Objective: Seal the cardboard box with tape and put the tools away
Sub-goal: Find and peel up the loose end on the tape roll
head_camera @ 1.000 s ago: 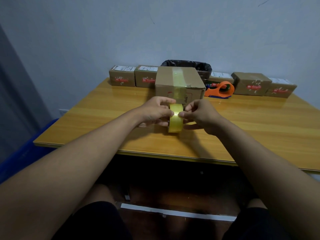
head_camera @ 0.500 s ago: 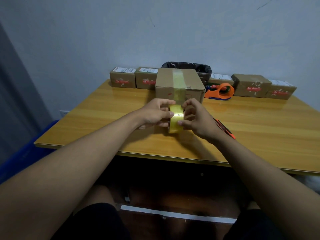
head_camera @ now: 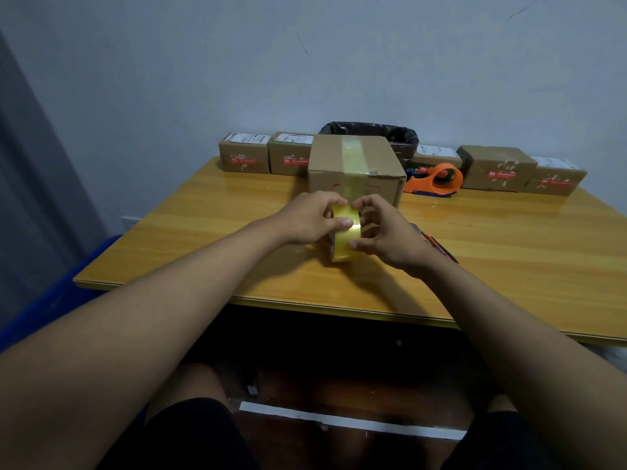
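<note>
Wooden table (head_camera: 203,232), back edge lined with small parcels (head_camera: 242,157) and a black-lined bin (head_camera: 403,134). Cardboard box (head_camera: 353,164) sits mid-table just behind the hands, one tape strip already running over its top and down the near face. Orange tape dispenser (head_camera: 437,179) to its right, unused.

Tape roll (head_camera: 344,237) stands on edge on the table between both hands. Left hand (head_camera: 308,218) clamps it, thumb on the outer face; right hand (head_camera: 386,235) pinches the other side, fingertips working at the rim — probably hunting the free end.

Risks: clear tape end hard to find, could split into a sliver when picked. The orange-black tool (head_camera: 437,247) half hidden under the right wrist might be a cutter — can't tell — easy to knock.

Vs 1 s ago: right hand sits higher on the roll, fingers curled over the top; that tool was covered then.
</note>
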